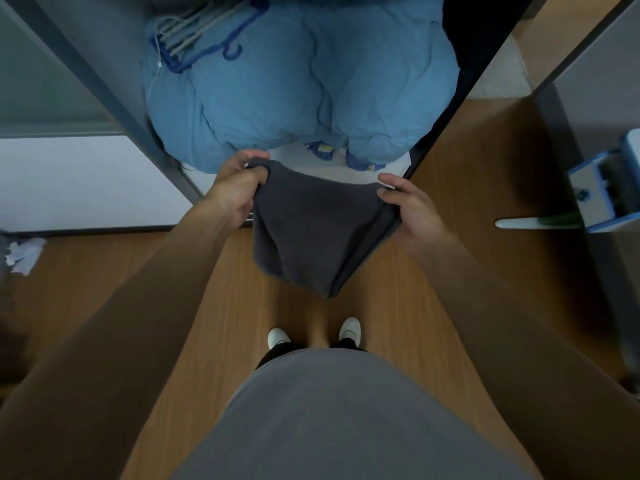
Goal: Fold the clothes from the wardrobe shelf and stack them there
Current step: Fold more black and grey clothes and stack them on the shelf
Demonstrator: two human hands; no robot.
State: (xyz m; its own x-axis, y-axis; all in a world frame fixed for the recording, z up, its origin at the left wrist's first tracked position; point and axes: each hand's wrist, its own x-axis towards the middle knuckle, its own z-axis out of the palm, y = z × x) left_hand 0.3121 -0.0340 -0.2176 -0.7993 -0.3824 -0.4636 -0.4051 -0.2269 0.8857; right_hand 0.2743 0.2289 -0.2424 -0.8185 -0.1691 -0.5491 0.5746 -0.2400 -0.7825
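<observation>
Grey cloth garment (311,233) hangs in front of the wardrobe shelf (311,164), its 2 top corners pinched by the left hand (239,185) and right hand (412,213). Best to keep the top edge level and taut, then bring both corners together evenly.

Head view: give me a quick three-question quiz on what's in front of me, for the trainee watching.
1. True or false: the dark grey garment lies flat on the wardrobe shelf.
2. What lies on the blue bedding? A) hangers B) a box C) a book
3. Fill in: the left grip and right grip each hold a top ___ of the garment.
Key: 1 false, it hangs in the air, held up; 2 A; 3 corner.
</observation>
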